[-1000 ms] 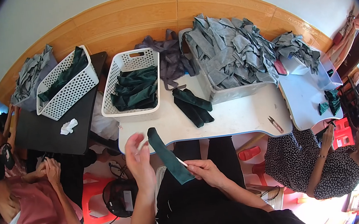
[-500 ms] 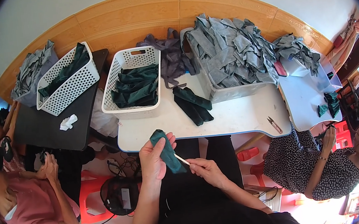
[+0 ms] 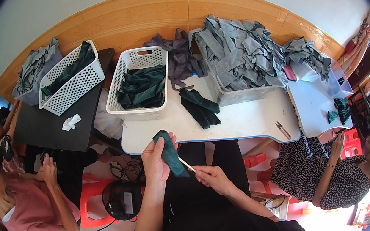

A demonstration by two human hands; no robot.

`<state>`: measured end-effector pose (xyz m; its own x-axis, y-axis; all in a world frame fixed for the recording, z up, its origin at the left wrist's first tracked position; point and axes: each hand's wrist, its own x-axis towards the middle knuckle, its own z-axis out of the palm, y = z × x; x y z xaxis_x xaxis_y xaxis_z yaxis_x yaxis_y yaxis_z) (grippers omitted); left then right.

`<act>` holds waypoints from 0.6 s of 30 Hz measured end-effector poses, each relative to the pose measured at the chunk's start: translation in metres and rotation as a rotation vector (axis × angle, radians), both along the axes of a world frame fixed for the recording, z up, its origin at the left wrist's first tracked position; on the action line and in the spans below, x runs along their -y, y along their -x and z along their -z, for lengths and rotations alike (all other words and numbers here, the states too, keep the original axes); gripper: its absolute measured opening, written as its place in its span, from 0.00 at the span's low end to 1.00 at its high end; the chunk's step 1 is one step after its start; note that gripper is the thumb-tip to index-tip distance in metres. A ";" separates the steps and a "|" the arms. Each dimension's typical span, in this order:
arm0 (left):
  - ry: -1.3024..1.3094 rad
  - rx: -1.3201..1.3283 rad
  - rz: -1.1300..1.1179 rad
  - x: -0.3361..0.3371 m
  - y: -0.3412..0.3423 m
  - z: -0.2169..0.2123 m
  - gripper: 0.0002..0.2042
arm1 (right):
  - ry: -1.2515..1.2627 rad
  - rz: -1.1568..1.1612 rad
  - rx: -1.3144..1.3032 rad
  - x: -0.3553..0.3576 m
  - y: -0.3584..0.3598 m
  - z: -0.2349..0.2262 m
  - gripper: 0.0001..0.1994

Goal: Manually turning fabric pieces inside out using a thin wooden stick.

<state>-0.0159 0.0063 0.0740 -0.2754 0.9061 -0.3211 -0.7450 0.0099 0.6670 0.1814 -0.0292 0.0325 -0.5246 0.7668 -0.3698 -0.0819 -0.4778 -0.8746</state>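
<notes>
My left hand (image 3: 155, 159) grips a strip of dark green velvety cloth (image 3: 170, 156), thumb on its upper face, just in front of the table's near edge. In my right hand (image 3: 212, 177) a thin pale stick (image 3: 185, 164) is pinched between thumb and fingers. The stick slants up to the left and its far end meets the cloth's edge; whether it runs inside the cloth is hidden. More dark green velvet pieces (image 3: 199, 108) lie folded on the white table (image 3: 246, 122) beyond my hands.
White perforated baskets (image 3: 141, 116) (image 3: 71, 90) hold green cloth. A clear bin (image 3: 247, 95) overflows with grey strips (image 3: 242, 53). Small snips (image 3: 283, 130) lie near the table's front edge. A person in pink (image 3: 39, 207) sits left, another in a patterned dress (image 3: 321, 172) right.
The green cloth and my left hand have shifted slightly left and up. My right hand still holds the stick against the cloth, and the whole view has tilted a little.
</notes>
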 end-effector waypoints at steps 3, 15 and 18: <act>0.024 -0.010 -0.035 0.000 -0.004 0.007 0.10 | 0.049 0.018 -0.028 0.004 0.005 0.002 0.15; 0.039 -0.011 0.059 -0.006 0.012 0.007 0.12 | 0.052 0.003 -0.030 -0.002 0.009 0.001 0.15; 0.022 -0.040 0.013 -0.009 0.010 0.012 0.13 | 0.081 0.089 -0.063 0.003 0.010 0.003 0.15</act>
<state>-0.0262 0.0149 0.0621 -0.2764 0.9027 -0.3297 -0.7176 0.0343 0.6956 0.1714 -0.0317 0.0299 -0.4800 0.7803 -0.4010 -0.1803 -0.5350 -0.8254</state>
